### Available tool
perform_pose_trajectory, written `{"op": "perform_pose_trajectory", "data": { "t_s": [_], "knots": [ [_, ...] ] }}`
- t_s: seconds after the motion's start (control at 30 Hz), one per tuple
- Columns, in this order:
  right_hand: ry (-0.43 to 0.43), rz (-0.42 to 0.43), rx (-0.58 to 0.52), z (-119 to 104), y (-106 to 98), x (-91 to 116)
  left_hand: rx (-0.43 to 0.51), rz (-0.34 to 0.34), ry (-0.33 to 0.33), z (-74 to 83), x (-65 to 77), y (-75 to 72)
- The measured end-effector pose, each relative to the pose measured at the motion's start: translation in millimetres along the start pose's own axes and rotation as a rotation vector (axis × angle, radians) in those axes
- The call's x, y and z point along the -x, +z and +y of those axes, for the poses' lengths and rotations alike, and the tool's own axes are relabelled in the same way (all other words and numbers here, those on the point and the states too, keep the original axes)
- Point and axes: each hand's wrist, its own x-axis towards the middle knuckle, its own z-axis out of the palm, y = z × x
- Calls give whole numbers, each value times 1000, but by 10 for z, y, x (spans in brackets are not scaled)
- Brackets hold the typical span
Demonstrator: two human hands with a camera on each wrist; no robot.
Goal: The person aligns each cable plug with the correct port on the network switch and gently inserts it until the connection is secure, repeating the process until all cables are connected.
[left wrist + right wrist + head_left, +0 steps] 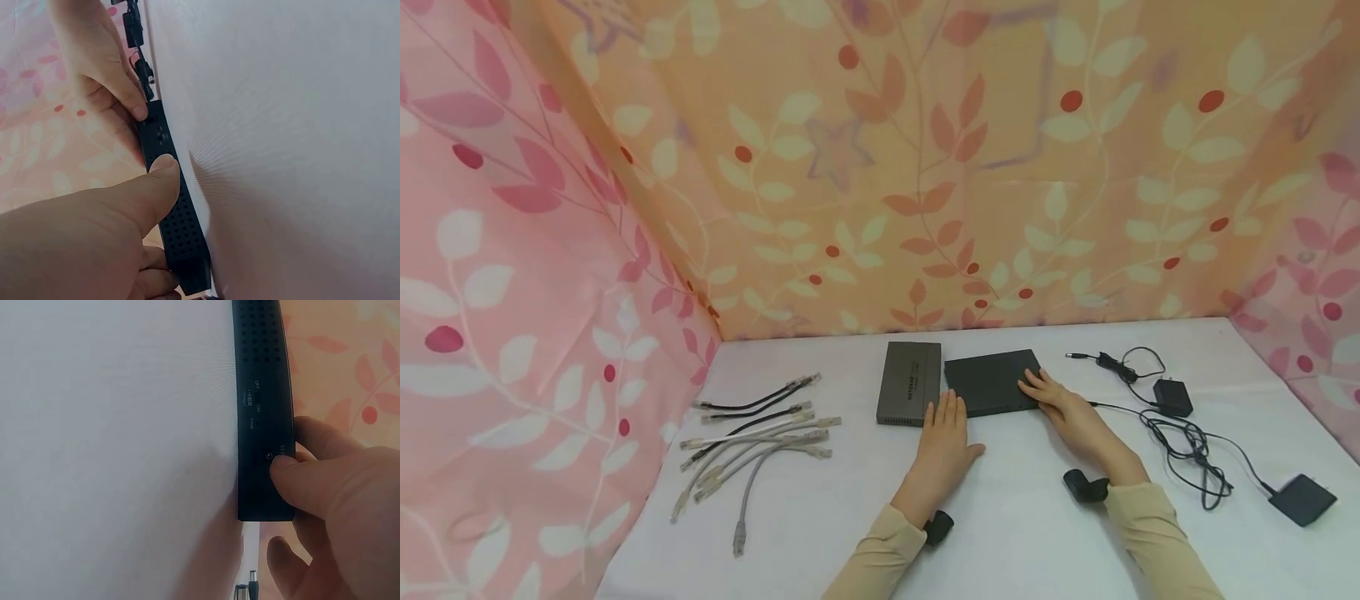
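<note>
A flat black network switch (pixel 992 382) lies slightly skewed on the table. Its near side (pixel 259 369) shows ventilation holes, small ON/OFF lettering and a round socket. My right hand (pixel 1075 421) holds its right end, thumb against the near side and fingers over the top. Beside its left end is a dark grey NETGEAR box (pixel 910 379). Over the gap between the two, my left hand (pixel 943 450) reaches with straight fingers, at the grey box's near right corner. The left thumb (pixel 159 181) stands out in front of the black switch's holed side.
Several black and grey network cables (pixel 767 442) lie on the left of the white table (pixel 1022 542). To the right are a black power adapter (pixel 1172 397) with its cord, a coiled black cable (pixel 1187 450) and another adapter (pixel 1303 499). Patterned curtains (pixel 925 167) enclose the table.
</note>
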Motion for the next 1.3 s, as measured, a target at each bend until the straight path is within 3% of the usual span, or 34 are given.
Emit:
{"op": "perform_pose_trajectory", "data": {
  "t_s": [0.33,0.57,0.77,0.93,1.13,1.3],
  "knots": [
    [21,-18,-42,21,20,-73,34,-2,17,-35,-21,7],
    [14,15,-56,43,58,-60,72,14,36,-67,-3,-15],
    [22,89,-51,51,-58,-12,79,19,34,-60,-5,2],
    [124,132,7,84,-228,88,65,23,28,-58,-9,20],
    [289,38,120,163,-412,245,93,-3,36,-81,-15,13],
    [347,5,179,252,-488,306,164,-29,53,-111,-20,-59]
  ]
}}
